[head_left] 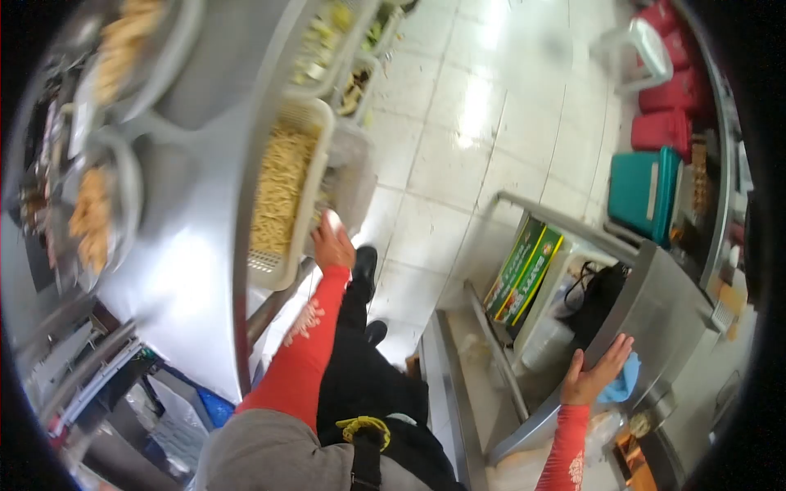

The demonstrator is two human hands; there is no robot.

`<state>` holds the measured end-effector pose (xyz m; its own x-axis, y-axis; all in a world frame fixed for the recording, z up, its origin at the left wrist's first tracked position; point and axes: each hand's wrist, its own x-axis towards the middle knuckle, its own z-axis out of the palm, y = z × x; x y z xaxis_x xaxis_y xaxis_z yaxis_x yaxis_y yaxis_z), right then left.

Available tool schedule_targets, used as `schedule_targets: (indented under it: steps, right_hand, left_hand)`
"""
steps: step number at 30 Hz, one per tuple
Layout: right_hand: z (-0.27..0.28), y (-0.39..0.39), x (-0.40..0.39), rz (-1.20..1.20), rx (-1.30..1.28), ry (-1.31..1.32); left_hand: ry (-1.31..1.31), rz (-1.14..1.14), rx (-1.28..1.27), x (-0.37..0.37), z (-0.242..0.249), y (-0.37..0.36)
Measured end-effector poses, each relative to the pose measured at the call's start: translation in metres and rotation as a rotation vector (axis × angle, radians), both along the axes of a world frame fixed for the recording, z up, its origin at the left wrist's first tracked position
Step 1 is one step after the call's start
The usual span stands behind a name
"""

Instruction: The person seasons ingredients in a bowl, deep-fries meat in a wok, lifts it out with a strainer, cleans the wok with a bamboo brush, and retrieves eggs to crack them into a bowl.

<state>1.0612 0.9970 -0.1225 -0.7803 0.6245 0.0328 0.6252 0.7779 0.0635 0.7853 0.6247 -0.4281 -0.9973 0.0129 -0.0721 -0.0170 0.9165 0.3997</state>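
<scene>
My left hand (333, 248) is beside a pale basket (327, 131) of cut yellowish strips (282, 192), over a translucent bin (352, 159). Its fingers are partly curled around a small white object (333, 219), whose kind I cannot make out. On the other side, my right hand (598, 375) lies flat against the edge of a steel counter (655, 295), fingers stretched out. A blue cloth (622, 380) lies right by those fingers. Red sleeves cover both forearms.
Bowls of orange-brown food (92, 217) stand on the steel table (180, 221) at left. Below the right counter are a green box (524, 270) and a white bin (557, 290). A teal container (644, 196) and white stool (643, 57) stand farther off on the tiled floor (458, 139).
</scene>
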Motion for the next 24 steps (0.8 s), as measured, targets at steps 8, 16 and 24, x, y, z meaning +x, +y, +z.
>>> schedule_targets:
  steps: [8,16,24]
  right_hand:
    - [-0.002,-0.006,0.025,-0.030,0.112,0.074]
    - [-0.059,-0.087,0.015,0.130,0.224,0.148]
    - [0.052,-0.535,-0.089,0.911,-0.749,0.471]
  left_hand:
    - [-0.039,-0.352,0.542,0.139,0.158,-0.049]
    - [0.076,-0.284,0.673,0.221,0.345,-0.288]
    - [-0.016,0.457,1.258,0.228,0.357,-0.507]
